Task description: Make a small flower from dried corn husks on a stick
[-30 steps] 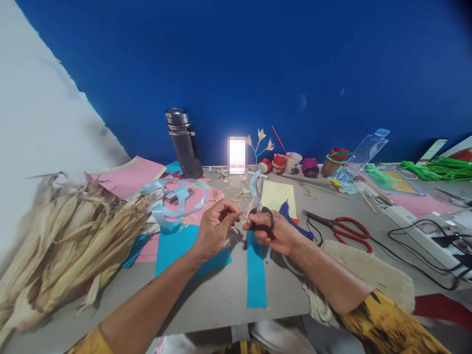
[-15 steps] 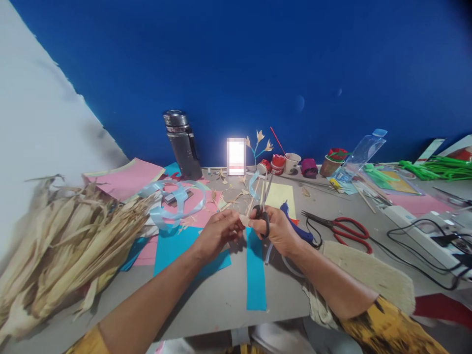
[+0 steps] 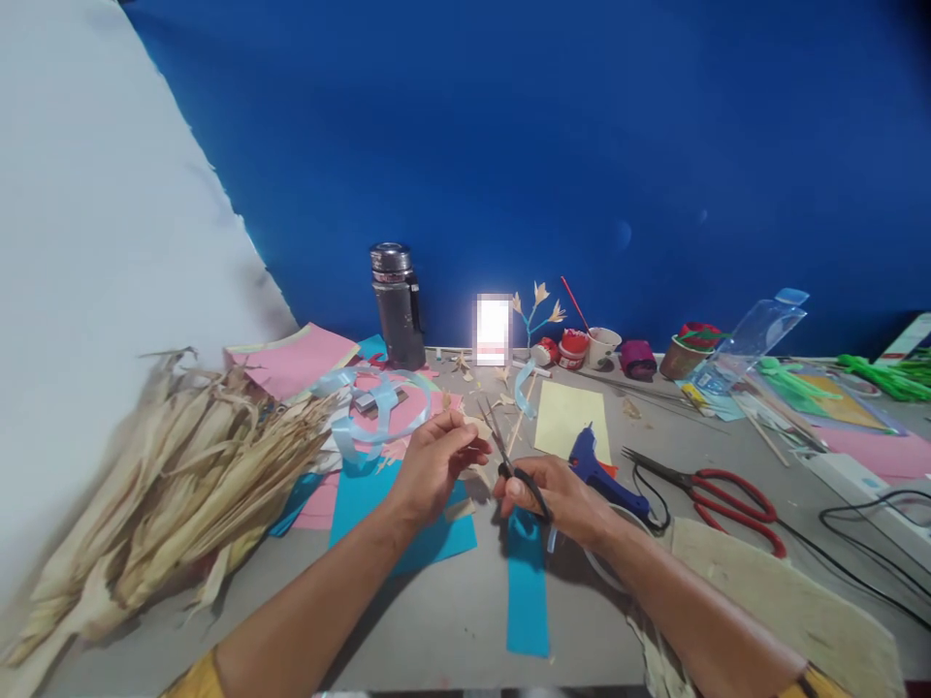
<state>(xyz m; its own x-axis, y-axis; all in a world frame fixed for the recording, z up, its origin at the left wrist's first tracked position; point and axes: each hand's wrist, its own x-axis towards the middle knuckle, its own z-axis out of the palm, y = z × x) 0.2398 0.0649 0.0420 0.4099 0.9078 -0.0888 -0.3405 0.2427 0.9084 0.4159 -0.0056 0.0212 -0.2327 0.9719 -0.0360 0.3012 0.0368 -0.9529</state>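
Note:
My left hand is closed in a pinch over the desk, with a pale piece of corn husk at its fingertips, partly hidden by them. My right hand grips black-handled scissors, whose blades point up and away, beside the husk and apart from the left fingers. Beneath the left wrist lies a blue paper sheet, with a small husk scrap over its right part. A narrow blue paper strip lies below the right hand.
A bundle of dried corn husks lies left. A dark flask and husk flowers on a stem stand at the back. On the right are a blue glue gun, red-handled shears, a cloth and a power strip.
My hands have moved apart, and the scissors now tilt to the left. A small husk scrap shows over the blue sheet. The whole view has shifted left and slightly up.

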